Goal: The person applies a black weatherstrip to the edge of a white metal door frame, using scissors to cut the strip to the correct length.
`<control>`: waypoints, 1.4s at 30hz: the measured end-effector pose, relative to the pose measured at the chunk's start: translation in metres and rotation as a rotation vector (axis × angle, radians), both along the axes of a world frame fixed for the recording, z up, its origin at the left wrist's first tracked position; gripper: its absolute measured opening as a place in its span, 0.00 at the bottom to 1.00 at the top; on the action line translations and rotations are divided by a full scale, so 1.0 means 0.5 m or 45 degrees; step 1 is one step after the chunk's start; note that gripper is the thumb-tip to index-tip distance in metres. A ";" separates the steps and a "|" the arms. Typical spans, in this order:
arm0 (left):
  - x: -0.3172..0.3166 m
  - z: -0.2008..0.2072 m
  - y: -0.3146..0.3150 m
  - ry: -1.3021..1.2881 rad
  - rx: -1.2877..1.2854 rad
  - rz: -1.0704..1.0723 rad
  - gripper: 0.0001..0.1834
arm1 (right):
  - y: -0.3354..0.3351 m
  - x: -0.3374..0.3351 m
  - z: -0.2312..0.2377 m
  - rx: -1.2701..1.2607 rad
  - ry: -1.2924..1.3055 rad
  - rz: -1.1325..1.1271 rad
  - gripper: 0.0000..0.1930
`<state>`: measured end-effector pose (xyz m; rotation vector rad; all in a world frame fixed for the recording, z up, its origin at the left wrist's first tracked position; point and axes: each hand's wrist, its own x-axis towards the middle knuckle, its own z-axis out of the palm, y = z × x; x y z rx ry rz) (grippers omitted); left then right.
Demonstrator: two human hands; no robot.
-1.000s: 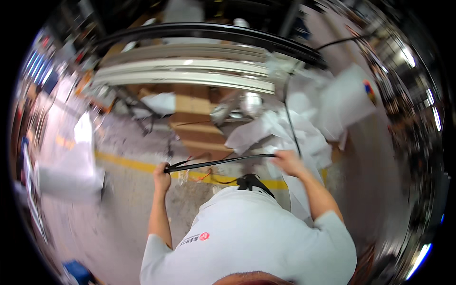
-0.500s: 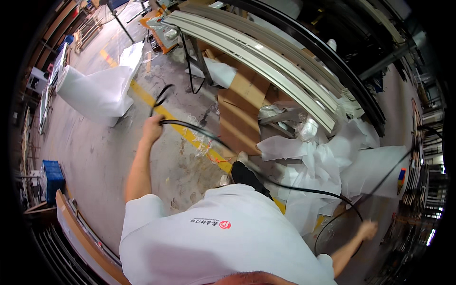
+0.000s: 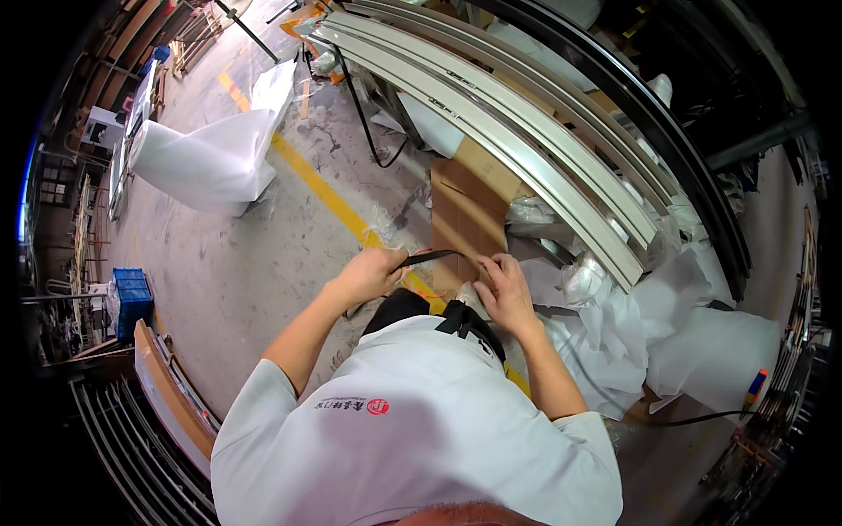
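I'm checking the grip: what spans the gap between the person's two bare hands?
In the head view, a narrow, curved black strip runs between the left hand and the right hand.

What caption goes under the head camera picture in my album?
Left hand and right hand hold a black strip, with a yellow floor line below and long pale rails ahead.

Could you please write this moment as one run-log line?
left hand: grips black strip | right hand: holds same strip | strip: arched between hands | beyond: brown cardboard, long pale profiles | floor: yellow line
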<state>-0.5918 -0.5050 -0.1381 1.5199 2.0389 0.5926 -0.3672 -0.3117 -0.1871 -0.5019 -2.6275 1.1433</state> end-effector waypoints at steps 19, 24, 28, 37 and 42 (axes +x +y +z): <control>-0.553 -0.080 0.253 -0.151 -0.081 -0.383 0.15 | 0.161 0.287 -0.104 -0.040 -1.566 -0.809 0.11; -0.582 -0.019 0.369 -0.333 -0.092 -0.621 0.15 | 0.244 0.317 0.174 0.374 -1.691 -1.527 0.12; -0.577 0.044 0.462 -0.345 0.018 -0.699 0.15 | 0.375 0.318 0.368 1.521 -1.304 -1.832 0.06; -0.643 0.103 0.648 -0.390 0.077 -0.575 0.13 | 0.721 -0.273 0.336 1.019 -1.116 -0.812 0.27; -0.713 0.092 0.716 -0.192 -0.007 -0.724 0.10 | 0.521 -0.724 0.204 0.049 -0.317 0.023 0.25</control>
